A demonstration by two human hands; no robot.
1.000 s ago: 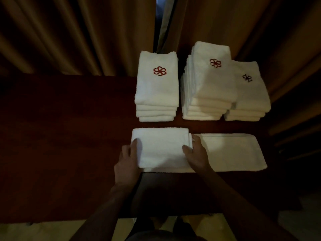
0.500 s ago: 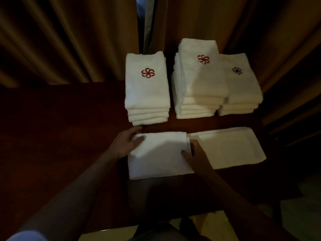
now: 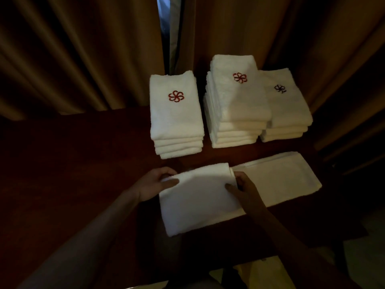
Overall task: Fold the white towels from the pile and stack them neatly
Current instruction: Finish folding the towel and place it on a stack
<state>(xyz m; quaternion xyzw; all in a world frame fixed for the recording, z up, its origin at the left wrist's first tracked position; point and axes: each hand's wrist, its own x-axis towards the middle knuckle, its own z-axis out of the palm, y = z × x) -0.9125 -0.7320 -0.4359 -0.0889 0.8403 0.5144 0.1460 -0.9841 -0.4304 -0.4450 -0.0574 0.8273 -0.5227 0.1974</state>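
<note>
A white towel (image 3: 200,197) lies partly folded near the front of the dark wooden table (image 3: 83,163); its left half is doubled over, its right part (image 3: 277,180) is flat. My left hand (image 3: 155,183) grips the far-left corner of the doubled part, thumb on top. My right hand (image 3: 244,189) pinches the fold's right edge. Behind stand three stacks of folded white towels: a left stack (image 3: 176,119) with a red flower emblem, a taller middle stack (image 3: 237,105) with a red emblem, and a lower right stack (image 3: 287,107) with a dark emblem.
Brown curtains (image 3: 73,55) hang right behind the table, with a narrow bright gap (image 3: 166,32) between them. The table's front edge runs below the towel, and a pale floor (image 3: 260,274) shows under it.
My left hand has slid from the towel's near-left edge up to its far-left corner and now grips it. The right hand stays at the fold's edge. The camera view has shifted.
</note>
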